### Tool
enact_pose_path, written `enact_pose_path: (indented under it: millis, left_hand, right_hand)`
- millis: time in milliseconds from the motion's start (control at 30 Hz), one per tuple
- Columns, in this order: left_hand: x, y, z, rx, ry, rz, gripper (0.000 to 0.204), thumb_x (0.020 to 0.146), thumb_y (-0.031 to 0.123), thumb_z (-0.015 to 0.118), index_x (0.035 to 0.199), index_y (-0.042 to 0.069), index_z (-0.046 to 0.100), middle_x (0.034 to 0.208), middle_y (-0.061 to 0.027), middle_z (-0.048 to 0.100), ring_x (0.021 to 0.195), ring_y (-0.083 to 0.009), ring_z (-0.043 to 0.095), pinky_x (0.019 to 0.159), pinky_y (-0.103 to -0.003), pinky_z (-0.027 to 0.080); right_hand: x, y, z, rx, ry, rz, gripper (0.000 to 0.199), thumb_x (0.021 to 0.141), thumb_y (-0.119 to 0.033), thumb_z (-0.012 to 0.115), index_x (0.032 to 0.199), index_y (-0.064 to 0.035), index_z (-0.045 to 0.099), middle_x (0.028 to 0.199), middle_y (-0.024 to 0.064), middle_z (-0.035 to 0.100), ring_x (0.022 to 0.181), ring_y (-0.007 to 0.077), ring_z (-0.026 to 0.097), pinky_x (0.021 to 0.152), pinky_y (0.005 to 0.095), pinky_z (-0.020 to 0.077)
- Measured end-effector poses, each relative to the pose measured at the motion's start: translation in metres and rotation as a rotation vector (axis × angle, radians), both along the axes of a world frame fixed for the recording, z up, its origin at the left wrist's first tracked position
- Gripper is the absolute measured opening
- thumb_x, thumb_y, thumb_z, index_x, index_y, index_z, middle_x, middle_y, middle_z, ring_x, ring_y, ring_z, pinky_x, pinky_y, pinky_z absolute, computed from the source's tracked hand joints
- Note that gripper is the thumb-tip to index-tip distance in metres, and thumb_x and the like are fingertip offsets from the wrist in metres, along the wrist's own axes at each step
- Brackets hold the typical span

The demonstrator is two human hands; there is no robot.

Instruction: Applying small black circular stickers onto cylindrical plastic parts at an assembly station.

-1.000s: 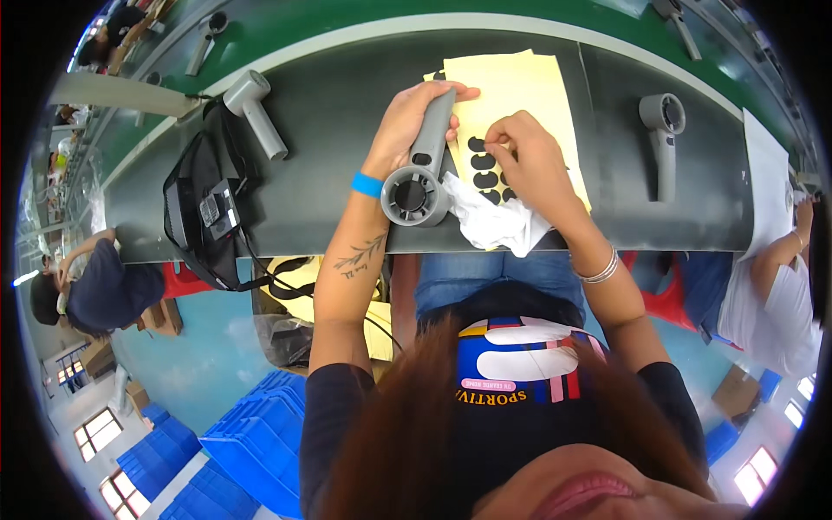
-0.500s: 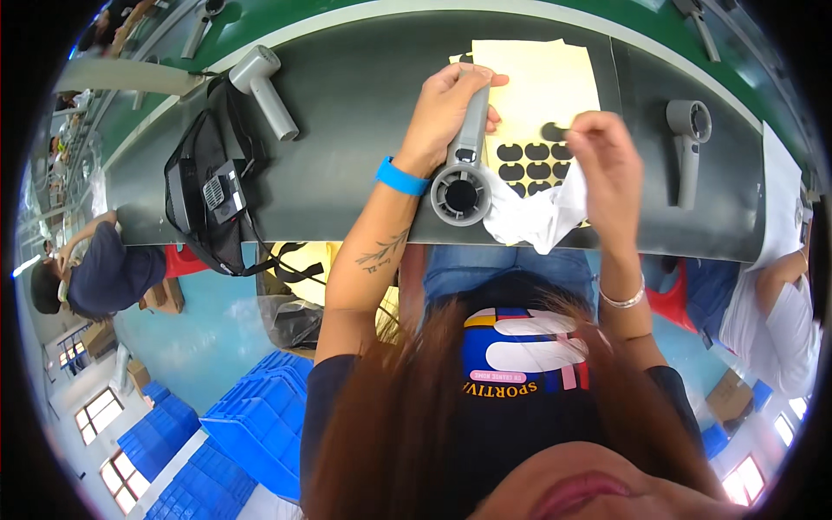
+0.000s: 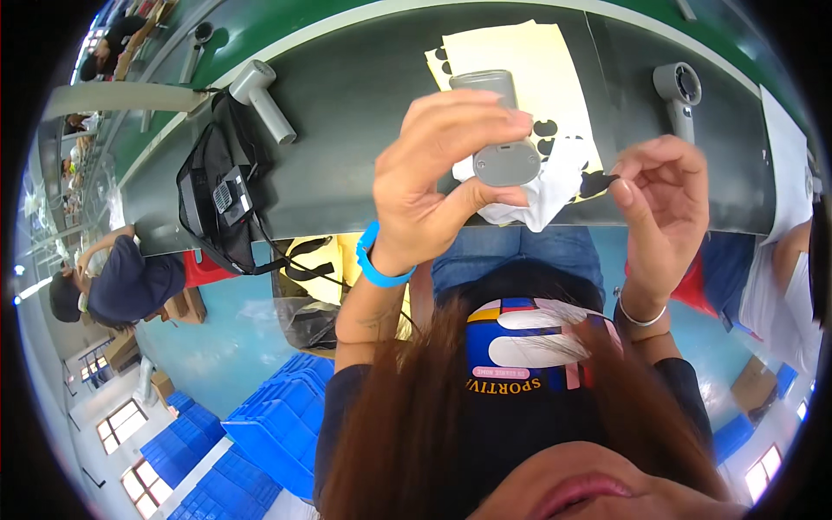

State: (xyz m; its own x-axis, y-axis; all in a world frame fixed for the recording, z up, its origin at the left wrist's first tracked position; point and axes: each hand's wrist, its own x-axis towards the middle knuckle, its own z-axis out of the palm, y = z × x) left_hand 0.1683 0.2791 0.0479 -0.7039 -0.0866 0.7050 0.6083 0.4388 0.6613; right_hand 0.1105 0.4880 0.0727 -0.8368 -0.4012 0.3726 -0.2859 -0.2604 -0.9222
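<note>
Gap between gray fan (image 3: 506, 165), black sticker (image 3: 598, 184); table edge (image 3: 735, 227) near.

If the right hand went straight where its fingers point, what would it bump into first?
Probably the white cloth, just left of the black piece the right hand pinches. Depth is unclear, though: if higher, it might pass over and meet the grey fan in the left hand.
</note>
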Motion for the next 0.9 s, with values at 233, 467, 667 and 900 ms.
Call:
enact_pose_path:
  millis: [233,467,667,900]
  left_hand:
    - [0.022,0.028,0.008,-0.028,-0.280,0.181,0.048,0.063,-0.001,0.075,0.110,0.007,0.068,0.116,-0.0104,0.062,0.082,-0.0183,0.062,0.065,-0.028,0.050]
    - [0.024,0.036,0.000,0.166,-0.353,-0.007,0.047,0.070,-0.004,0.071,0.116,0.001,0.063,0.116,-0.0173,0.062,0.093,-0.0188,0.063,0.065,-0.023,0.053]
    - [0.024,0.034,0.002,0.424,-0.442,-0.194,0.049,0.072,-0.008,0.070,0.119,-0.004,0.059,0.122,-0.0199,0.057,0.093,-0.0174,0.062,0.070,-0.025,0.056]
    - [0.022,0.033,0.003,0.424,-0.471,-0.243,0.043,0.078,-0.005,0.066,0.121,-0.002,0.059,0.122,-0.0166,0.056,0.078,-0.0151,0.067,0.071,-0.026,0.055]
  right_hand:
    - [0.010,-0.006,-0.005,0.000,0.056,0.145,0.039,0.079,0.009,0.064,0.109,0.0005,0.042,0.089,0.0093,0.057,0.093,0.0196,0.061,0.081,0.0298,0.0475]
    - [0.010,-0.008,-0.005,0.061,-0.023,0.177,0.035,0.081,0.012,0.060,0.109,0.0010,0.042,0.096,0.0091,0.055,0.098,0.0181,0.061,0.079,0.0274,0.0527]
    - [0.007,-0.006,-0.002,0.052,-0.076,0.179,0.034,0.081,0.012,0.059,0.109,0.0016,0.042,0.097,0.0093,0.055,0.098,0.0180,0.061,0.076,0.0253,0.0540]
    - [0.008,-0.004,0.008,0.082,-0.161,0.181,0.037,0.080,0.017,0.055,0.111,0.0013,0.041,0.095,0.0100,0.053,0.102,0.0227,0.058,0.081,0.0253,0.0487]
